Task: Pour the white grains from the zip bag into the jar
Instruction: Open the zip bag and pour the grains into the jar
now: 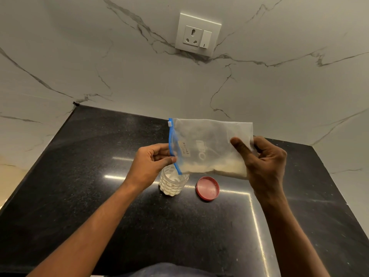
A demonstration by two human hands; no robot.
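A: What is seen first, by size?

B: A marble wall (79,56) is seen behind, with a socket (197,35) mounted on it. Below it, a black counter (99,196) is laid out.

A: Where is the bag located?

B: The bag (211,144) is held above the counter, turned on its side, with its blue zip (171,144) at the left edge. The zip's lower end is positioned over the jar's mouth. The grains (217,166) are gathered along the bag's lower edge, toward the right.

A: How are the hands set?

B: The right hand (265,162) is closed on the bag's right end, thumb in front. The left hand (151,162) is pinched on the zip edge, thumb against fingers.

A: And the jar?

B: The jar (172,182) is stood upright on the counter, uncapped, just below the left hand. White contents are visible inside it.

A: The smallest item?

B: A red lid (207,187) is laid flat on the counter, just right of the jar, apart from it.
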